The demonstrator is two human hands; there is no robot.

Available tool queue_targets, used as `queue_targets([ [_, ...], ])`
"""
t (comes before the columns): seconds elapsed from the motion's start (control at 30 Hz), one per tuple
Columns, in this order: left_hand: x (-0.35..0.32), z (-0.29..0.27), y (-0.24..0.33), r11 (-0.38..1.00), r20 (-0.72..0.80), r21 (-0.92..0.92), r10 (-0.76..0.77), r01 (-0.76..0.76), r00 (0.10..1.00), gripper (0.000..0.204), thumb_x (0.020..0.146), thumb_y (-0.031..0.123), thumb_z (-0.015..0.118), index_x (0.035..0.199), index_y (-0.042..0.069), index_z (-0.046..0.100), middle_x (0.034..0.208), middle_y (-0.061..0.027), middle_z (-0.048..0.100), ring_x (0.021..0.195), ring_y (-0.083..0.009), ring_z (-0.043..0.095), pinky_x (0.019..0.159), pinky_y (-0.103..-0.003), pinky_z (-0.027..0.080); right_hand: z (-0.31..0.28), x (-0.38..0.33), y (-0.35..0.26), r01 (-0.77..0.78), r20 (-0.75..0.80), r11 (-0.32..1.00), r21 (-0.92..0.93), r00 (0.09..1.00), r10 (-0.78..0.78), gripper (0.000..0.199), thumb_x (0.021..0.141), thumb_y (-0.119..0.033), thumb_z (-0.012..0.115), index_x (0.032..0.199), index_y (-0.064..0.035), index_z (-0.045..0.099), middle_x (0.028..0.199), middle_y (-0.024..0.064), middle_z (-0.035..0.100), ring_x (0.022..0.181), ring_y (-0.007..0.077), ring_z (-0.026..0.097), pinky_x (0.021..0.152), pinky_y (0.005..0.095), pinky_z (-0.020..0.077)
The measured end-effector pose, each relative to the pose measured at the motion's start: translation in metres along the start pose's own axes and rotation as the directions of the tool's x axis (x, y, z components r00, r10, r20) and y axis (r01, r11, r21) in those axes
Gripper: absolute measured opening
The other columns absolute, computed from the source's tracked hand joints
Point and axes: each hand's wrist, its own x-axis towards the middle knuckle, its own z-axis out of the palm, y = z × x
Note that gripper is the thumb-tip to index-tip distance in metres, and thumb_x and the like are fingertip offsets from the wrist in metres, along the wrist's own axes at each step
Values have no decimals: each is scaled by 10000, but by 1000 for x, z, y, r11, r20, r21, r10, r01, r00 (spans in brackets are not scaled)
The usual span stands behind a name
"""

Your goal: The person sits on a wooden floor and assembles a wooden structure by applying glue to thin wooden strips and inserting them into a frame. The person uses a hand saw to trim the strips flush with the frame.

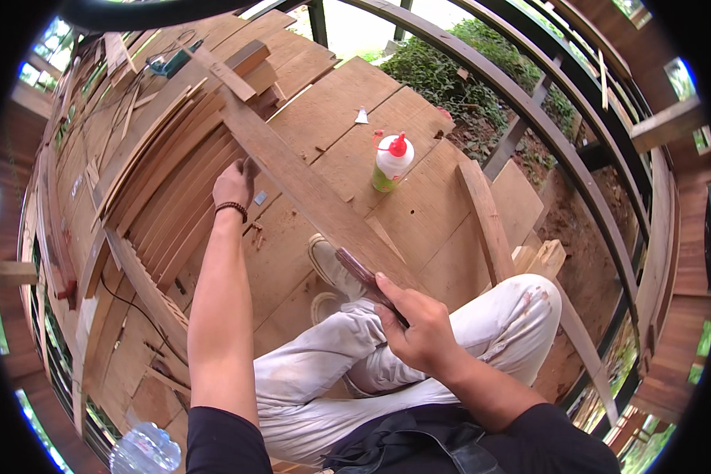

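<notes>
Head view: the right hand (419, 325) wrapped its fingers around a brown piece (355, 265) beside the long board (296, 183), which slanted between slats (178, 183) and trousers (494, 322), likely for support; the left hand (234, 186) curled its fingers, hold unclear.

At the left edge of the long plank (300, 193), the far part of the left hand (235, 188) is too dark to show whether it grips or merely touches. By the plank's near end, the right hand (420, 324) hides much of a reddish-brown piece (356, 265). Left of the plank, brown scraps (257, 231) are too small to identify. Well to the plank's lower left, a clear plastic bottle (146, 452) is cut off.
</notes>
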Motion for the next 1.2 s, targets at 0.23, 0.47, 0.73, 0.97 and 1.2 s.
queue_targets([
  [0.23,4,-2,-5,999,-3,-32,-15,15,1000,556,1032,585,454,1116,118,745,1042,-208,739,1047,-413,691,879,-486,526,-3,-2,-3,-12,8,1000,-13,1000,12,463,902,-93,729,1346,3,640,780,147,650,682,327,639,627,429,511],
  [0.47,3,-4,-7,1000,-18,-22,6,-6,1000,549,1034,580,460,1160,124,738,1078,-209,734,1068,-417,683,886,-489,523,-13,-2,2,-65,31,997,51,997,64,447,892,-48,723,1330,9,650,866,200,703,724,362,673,677,418,543],
  [0.73,3,2,-10,999,-29,-42,24,-25,999,487,1050,515,443,1142,141,741,1134,-199,725,1099,-424,666,920,-534,519,-11,-11,-2,-9,17,1000,20,1000,9,449,897,-74,717,1332,14,648,877,210,706,734,368,688,673,436,548],
  [0.97,-11,-3,15,1000,-122,-1,10,-10,992,492,1047,546,451,1101,161,752,1093,-163,748,1050,-400,695,896,-503,549,5,20,-9,-97,37,994,45,995,95,393,938,-64,692,1316,36,650,1097,280,729,938,369,753,826,395,580],
  [1.2,-16,-13,25,998,-31,-30,-51,50,998,473,1032,526,485,1106,151,763,1087,-199,740,1041,-409,695,908,-515,541,-13,-15,-4,-195,72,980,34,979,193,390,950,-55,681,1320,61,638,1136,255,742,1033,290,760,892,361,571],
])
